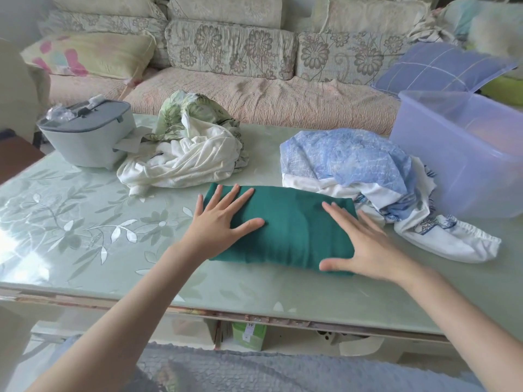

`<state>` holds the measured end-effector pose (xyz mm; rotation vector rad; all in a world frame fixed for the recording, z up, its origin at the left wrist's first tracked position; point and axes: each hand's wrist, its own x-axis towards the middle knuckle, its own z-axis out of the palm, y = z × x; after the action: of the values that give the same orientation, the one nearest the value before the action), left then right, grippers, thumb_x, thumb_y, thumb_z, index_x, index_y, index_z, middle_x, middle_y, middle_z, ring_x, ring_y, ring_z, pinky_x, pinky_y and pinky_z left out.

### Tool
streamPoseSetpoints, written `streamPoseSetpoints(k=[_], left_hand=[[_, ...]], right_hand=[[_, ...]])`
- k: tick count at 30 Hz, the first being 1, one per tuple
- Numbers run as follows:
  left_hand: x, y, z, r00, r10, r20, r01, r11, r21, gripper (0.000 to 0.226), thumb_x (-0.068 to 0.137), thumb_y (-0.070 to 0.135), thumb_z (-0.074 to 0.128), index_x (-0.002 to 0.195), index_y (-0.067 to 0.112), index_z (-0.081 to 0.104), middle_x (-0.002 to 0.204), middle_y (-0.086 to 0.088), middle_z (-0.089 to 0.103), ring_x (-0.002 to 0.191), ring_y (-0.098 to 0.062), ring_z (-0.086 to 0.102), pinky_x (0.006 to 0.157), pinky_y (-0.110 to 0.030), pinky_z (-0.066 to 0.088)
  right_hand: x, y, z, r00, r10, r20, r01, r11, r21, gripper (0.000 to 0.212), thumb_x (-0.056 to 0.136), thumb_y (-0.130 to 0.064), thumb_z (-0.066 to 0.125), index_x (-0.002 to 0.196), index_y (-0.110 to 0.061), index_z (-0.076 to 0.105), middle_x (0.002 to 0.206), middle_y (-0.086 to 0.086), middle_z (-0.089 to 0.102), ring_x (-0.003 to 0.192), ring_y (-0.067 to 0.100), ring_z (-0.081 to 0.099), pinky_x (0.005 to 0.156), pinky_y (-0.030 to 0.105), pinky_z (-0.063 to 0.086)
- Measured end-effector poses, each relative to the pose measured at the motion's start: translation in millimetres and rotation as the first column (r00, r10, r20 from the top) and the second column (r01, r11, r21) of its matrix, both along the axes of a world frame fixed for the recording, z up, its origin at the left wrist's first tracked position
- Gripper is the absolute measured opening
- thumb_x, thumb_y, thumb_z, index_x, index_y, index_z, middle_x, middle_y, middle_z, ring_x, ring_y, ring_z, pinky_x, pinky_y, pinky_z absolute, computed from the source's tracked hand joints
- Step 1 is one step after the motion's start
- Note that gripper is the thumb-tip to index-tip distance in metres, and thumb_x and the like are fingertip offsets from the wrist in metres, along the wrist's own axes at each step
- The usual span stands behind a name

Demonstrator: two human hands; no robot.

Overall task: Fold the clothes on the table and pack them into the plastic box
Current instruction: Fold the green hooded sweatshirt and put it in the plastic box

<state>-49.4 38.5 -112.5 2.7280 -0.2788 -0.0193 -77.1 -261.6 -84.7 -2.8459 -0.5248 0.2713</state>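
Note:
A folded dark green garment (294,227) lies in the middle of the glass-topped table (85,222). My left hand (220,219) rests flat on its left end with fingers spread. My right hand (362,244) lies flat over its right end, thumb at the near edge. Behind it to the left sits a crumpled heap of white and green leaf-print clothes (189,148). A crumpled blue-and-white patterned garment (368,176) lies to the right. The translucent plastic box (464,154) stands at the table's right end, open at the top.
A grey lidded case (87,137) stands at the back left of the table. Behind the table runs a floral sofa (240,66) with a blue checked pillow (435,69). The table's near edge is right in front of me.

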Motion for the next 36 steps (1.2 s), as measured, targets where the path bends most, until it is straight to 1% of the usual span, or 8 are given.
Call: streamPoseSetpoints(k=[7,13,17,20,23,27,31,36], left_hand=[[14.7,11.1,-5.0,0.989,-0.085,-0.118,0.076,0.994,-0.077,0.121,0.034,0.103,0.034,0.141,0.059,-0.002,0.158,0.016,-0.005,0.146,-0.016,-0.007,0.119,-0.047,0.001],[8.2,7.5,-1.8,0.995,-0.060,-0.076,0.053,0.995,-0.082,0.114,0.045,0.099,0.034,0.144,0.054,0.001,0.158,0.015,-0.003,0.145,-0.011,-0.013,0.118,-0.046,-0.006],[-9.7,17.7,-1.6,0.987,0.163,-0.003,-0.154,0.928,-0.340,0.107,0.064,0.084,0.049,0.150,0.033,0.012,0.158,0.002,0.008,0.145,-0.018,0.006,0.118,-0.042,0.010],[-25.1,28.8,-3.0,0.958,0.268,-0.098,-0.280,0.820,-0.499,0.086,0.081,0.048,0.064,0.150,0.020,0.022,0.153,-0.003,0.021,0.139,-0.019,0.027,0.112,-0.036,0.027],[-40.2,38.1,-2.5,0.925,0.324,-0.200,-0.375,0.679,-0.631,0.071,0.085,0.035,0.067,0.144,0.017,0.033,0.137,-0.004,0.049,0.113,-0.020,0.055,0.096,-0.036,0.045],[-58.1,45.1,-9.4,0.898,0.382,-0.219,-0.434,0.687,-0.583,0.055,0.084,0.030,0.070,0.132,0.016,0.048,0.112,-0.003,0.066,0.100,-0.018,0.062,0.089,-0.036,0.048],[-67.0,45.9,-16.3,0.904,0.384,-0.187,-0.412,0.672,-0.615,0.052,0.080,0.021,0.075,0.127,0.017,0.054,0.106,-0.003,0.069,0.103,-0.019,0.061,0.091,-0.033,0.045],[-65.0,40.2,-16.9,0.896,0.420,-0.148,-0.408,0.639,-0.652,0.046,0.081,0.018,0.073,0.122,0.017,0.052,0.096,-0.003,0.067,0.098,-0.022,0.060,0.081,-0.031,0.040]], right_hand=[[26.6,-5.4,-16.0,0.990,-0.036,-0.137,0.054,0.989,0.135,0.116,0.052,-0.066,0.078,0.136,-0.067,-0.003,0.154,-0.011,0.023,0.144,0.017,0.016,0.113,0.038,0.028],[24.5,-6.5,-19.5,0.988,-0.011,-0.152,0.053,0.961,0.270,0.120,0.054,-0.059,0.083,0.137,-0.064,-0.004,0.156,-0.018,0.005,0.145,0.006,-0.005,0.120,0.039,0.008],[11.5,-12.5,-22.2,0.988,-0.119,-0.100,0.153,0.856,0.493,0.127,0.050,-0.059,0.081,0.142,-0.054,-0.007,0.155,-0.021,-0.011,0.144,0.001,-0.005,0.118,0.036,0.007],[2.7,-19.4,-20.7,0.965,-0.246,-0.093,0.255,0.798,0.546,0.119,0.056,-0.048,0.082,0.148,-0.038,0.008,0.154,-0.008,0.007,0.133,-0.001,0.015,0.111,0.026,0.016],[-10.4,-26.1,-28.2,0.924,-0.379,-0.053,0.343,0.757,0.556,0.117,0.047,-0.070,0.075,0.145,-0.037,0.020,0.138,-0.005,0.029,0.130,0.011,0.031,0.113,0.035,0.025],[-30.6,-31.3,-42.5,0.810,-0.580,-0.084,0.528,0.660,0.535,0.095,0.057,-0.058,0.079,0.134,-0.021,0.039,0.100,-0.020,0.057,0.124,0.021,0.044,0.108,0.042,0.027],[-40.2,-24.6,-57.8,0.797,-0.556,-0.236,0.548,0.501,0.670,0.111,0.037,-0.075,0.077,0.129,-0.023,0.042,0.087,-0.021,0.070,0.112,0.015,0.059,0.109,0.047,0.032],[-39.4,-7.8,-56.8,0.741,-0.664,-0.101,0.520,0.472,0.712,0.027,0.073,-0.023,0.081,0.077,-0.021,0.055,0.100,-0.002,0.070,0.103,0.019,0.060,0.099,0.033,0.023]])
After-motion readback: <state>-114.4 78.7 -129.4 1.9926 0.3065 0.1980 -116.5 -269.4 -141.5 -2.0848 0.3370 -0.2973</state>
